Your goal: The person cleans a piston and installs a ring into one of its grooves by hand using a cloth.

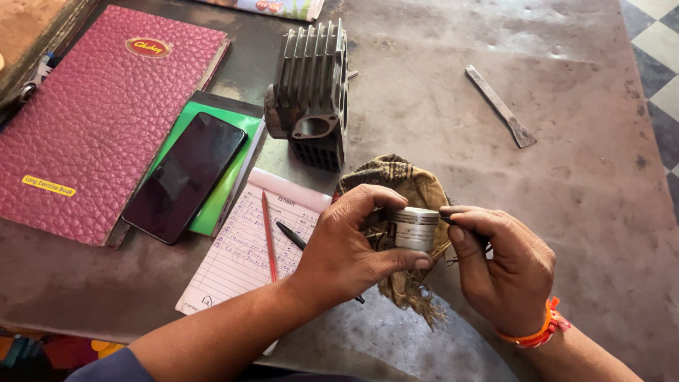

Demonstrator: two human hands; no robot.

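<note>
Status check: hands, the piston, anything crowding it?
Left hand gripping piston. Right hand pinching thin dark tool at its edge. Rag underneath; finned cylinder just behind, apart.

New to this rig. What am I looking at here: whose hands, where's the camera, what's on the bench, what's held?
One camera, worn on a person's head, looks down at their own bare hands over a worn grey table. The left hand grips a small metal piston. The right hand pinches something thin and dark against it; I cannot tell what. Under them lies a rag. Also there: a finned engine cylinder, phone, maroon book, paper pad with red and black pens, flat metal tool.
</note>
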